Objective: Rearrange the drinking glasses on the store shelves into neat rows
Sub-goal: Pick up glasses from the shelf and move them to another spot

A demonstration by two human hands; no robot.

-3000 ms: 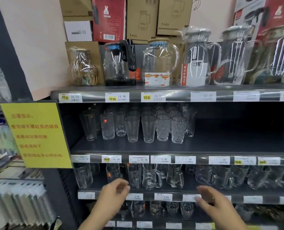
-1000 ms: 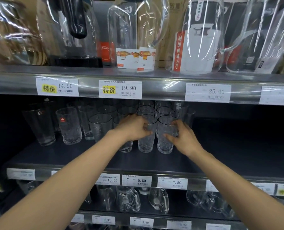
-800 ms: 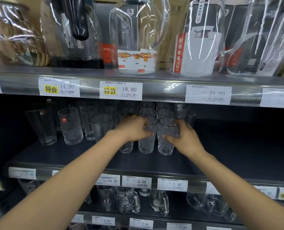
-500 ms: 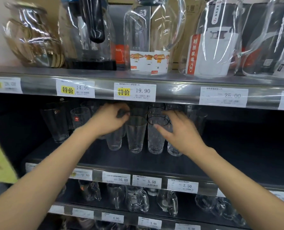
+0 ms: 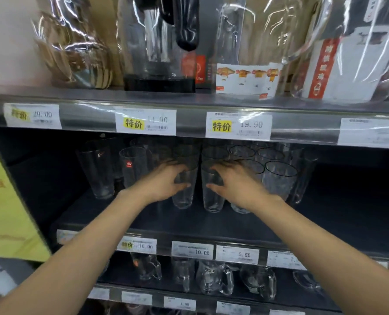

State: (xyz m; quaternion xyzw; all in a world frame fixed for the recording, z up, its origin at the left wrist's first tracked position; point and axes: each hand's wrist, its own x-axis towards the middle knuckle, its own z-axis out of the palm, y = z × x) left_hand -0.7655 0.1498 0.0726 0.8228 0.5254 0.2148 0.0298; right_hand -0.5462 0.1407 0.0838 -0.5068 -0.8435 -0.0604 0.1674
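Two plain tapered glasses are standing upright side by side, a narrow gap between them, near the front of the middle shelf (image 5: 211,226). The left hand (image 5: 164,184) is gripping the left glass (image 5: 184,198), its fingers curling over the upper part and its thumb lying across the front. The right hand (image 5: 239,186) is holding the right glass (image 5: 212,201) the same way, fingers wrapping round the upper part and the thumb pressing on the front. Motion blur is hiding whether the bases are resting on the shelf or hanging just above it. Behind and to the right of the pair, more glasses (image 5: 279,180) are crowding together in loose rows, some with a textured wall. To the left, a glass with a red mark (image 5: 133,169) is standing beside a tall glass (image 5: 95,173), both well apart from the hands. Price tags (image 5: 239,126) are lining the edge of the shelf above, where pitchers wrapped in plastic (image 5: 245,53) and a black-based jug (image 5: 159,55) are sitting. Handled mugs (image 5: 214,280) are filling the shelf below, and a yellow sign (image 5: 5,201) is hanging at the far left.
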